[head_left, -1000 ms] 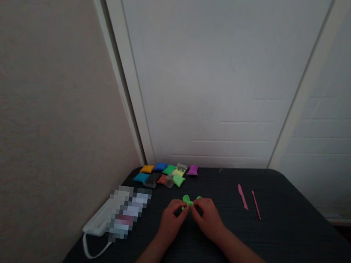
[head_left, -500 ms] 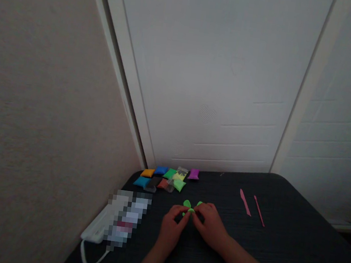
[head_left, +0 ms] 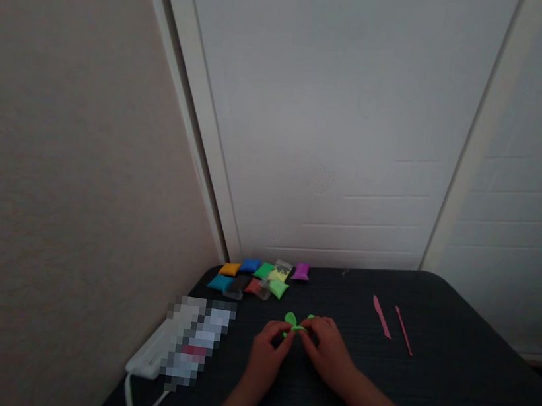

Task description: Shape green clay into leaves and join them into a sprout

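Observation:
A small bright green clay shape [head_left: 292, 320] with flat petal-like lobes lies on the dark table [head_left: 451, 386] near its middle. My left hand [head_left: 268, 352] and my right hand [head_left: 331, 354] meet at it, the fingertips of both pinched on its near edge. Both hands have curled fingers. The lower part of the clay is hidden behind my fingers.
Several small coloured clay packets [head_left: 261, 276] lie in a cluster at the table's back left. Two pink modelling tools [head_left: 392, 322] lie to the right. A white bag [head_left: 172, 350] with a strap sits at the left edge. A wall and a white door stand behind.
The view has shifted slightly, so everything sits a little lower in frame. My hands stay pinched on the green clay, with only small finger movements.

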### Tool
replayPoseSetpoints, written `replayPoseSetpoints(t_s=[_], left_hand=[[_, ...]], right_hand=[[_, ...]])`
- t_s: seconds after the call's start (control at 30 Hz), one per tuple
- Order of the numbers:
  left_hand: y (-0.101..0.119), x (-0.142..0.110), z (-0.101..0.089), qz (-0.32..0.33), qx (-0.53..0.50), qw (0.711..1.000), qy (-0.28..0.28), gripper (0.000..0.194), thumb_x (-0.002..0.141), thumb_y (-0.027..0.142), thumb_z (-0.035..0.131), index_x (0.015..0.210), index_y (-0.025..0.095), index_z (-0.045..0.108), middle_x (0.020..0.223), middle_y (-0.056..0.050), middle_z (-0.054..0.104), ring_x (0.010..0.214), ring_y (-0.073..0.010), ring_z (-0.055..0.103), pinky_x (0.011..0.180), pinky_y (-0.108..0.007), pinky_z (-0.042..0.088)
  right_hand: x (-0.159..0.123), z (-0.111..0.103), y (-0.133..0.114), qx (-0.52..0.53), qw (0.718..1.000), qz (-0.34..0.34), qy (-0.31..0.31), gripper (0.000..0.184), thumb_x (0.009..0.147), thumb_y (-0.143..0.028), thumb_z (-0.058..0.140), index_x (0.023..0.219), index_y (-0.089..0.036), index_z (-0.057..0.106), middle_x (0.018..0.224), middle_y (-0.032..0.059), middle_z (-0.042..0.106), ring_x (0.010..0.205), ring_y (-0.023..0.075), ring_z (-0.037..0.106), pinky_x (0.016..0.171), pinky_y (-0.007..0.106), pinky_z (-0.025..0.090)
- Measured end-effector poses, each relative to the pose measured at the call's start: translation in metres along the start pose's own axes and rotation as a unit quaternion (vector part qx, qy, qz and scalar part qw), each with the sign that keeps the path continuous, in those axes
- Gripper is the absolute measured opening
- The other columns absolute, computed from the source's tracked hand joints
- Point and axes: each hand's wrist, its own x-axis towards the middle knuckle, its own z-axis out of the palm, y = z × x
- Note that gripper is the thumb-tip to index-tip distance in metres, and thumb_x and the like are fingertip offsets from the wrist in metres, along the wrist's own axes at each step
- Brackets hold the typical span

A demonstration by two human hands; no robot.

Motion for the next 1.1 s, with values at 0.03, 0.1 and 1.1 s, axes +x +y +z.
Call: replayPoseSetpoints(t_s=[0.03, 0.1, 1.1], left_hand=[[0.0002, 0.0000, -0.0002, 0.001, -0.001, 1.000, 0.001, 0.022, 0.075, 0.035, 0.051, 0.085, 0.019, 0.063, 0.083, -0.003, 0.062, 0.078, -0.0163, 0.057, 0.071, -0.029, 0.044], [0.0004, -0.0003, -0.0002, 0.001, -0.002, 1.000, 0.003, 0.021, 0.075, 0.035, 0.051, 0.085, 0.020, 0.063, 0.084, -0.003, 0.063, 0.079, -0.0164, 0.057, 0.071, -0.029, 0.045], [-0.0015, -0.0024, 0.0005, 0.023, 0.024, 0.999, 0.018, 0.020, 0.075, 0.034, 0.052, 0.087, 0.022, 0.063, 0.089, -0.005, 0.062, 0.086, -0.0183, 0.057, 0.078, -0.032, 0.045]], right_hand=[[0.0000, 0.0001, 0.0004, 0.000, 1.000, 0.001, 0.000, 0.009, 0.081, -0.023, 0.046, 0.083, -0.021, 0.054, 0.079, 0.0004, 0.059, 0.076, 0.0153, 0.051, 0.074, 0.030, 0.036], [0.0000, 0.0000, 0.0013, 0.001, 1.000, 0.003, -0.002, 0.009, 0.081, -0.024, 0.047, 0.084, -0.021, 0.055, 0.079, 0.0002, 0.059, 0.076, 0.0154, 0.051, 0.074, 0.030, 0.036], [-0.0017, 0.0064, 0.0041, 0.005, 1.000, 0.013, 0.011, 0.008, 0.080, -0.025, 0.049, 0.081, -0.023, 0.056, 0.077, -0.0007, 0.060, 0.075, 0.0155, 0.052, 0.073, 0.030, 0.036]])
